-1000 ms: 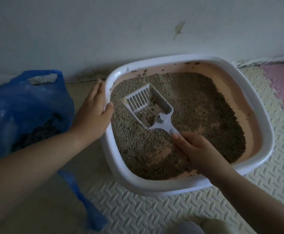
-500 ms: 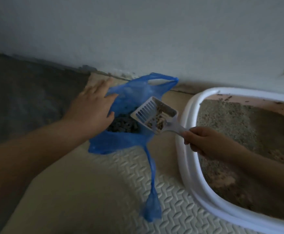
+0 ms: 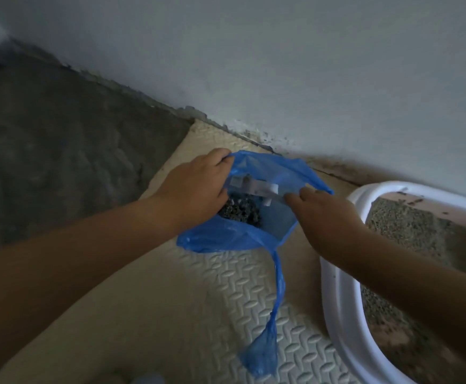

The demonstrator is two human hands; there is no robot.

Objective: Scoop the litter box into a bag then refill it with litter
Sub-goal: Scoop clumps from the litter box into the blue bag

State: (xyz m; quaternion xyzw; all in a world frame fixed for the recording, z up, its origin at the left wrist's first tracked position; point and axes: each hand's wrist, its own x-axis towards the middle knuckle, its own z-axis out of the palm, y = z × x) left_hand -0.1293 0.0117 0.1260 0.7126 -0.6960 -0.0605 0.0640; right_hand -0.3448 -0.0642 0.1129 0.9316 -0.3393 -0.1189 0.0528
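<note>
On a cream floor mat (image 3: 240, 295) against a pale wall, a person's left hand (image 3: 195, 189) grips the left rim of a blue bag (image 3: 226, 239), its fingers curled over the plastic to keep the mouth wide. Dark clumps (image 3: 240, 210) lie inside. A white scoop (image 3: 254, 188) is tipped into the bag, blurred behind the plastic, and the right hand (image 3: 326, 214) holds its handle at the bag's right edge. The white-rimmed litter box (image 3: 340, 314), holding grey litter (image 3: 403, 231), sits just beside the bag, far right.
</note>
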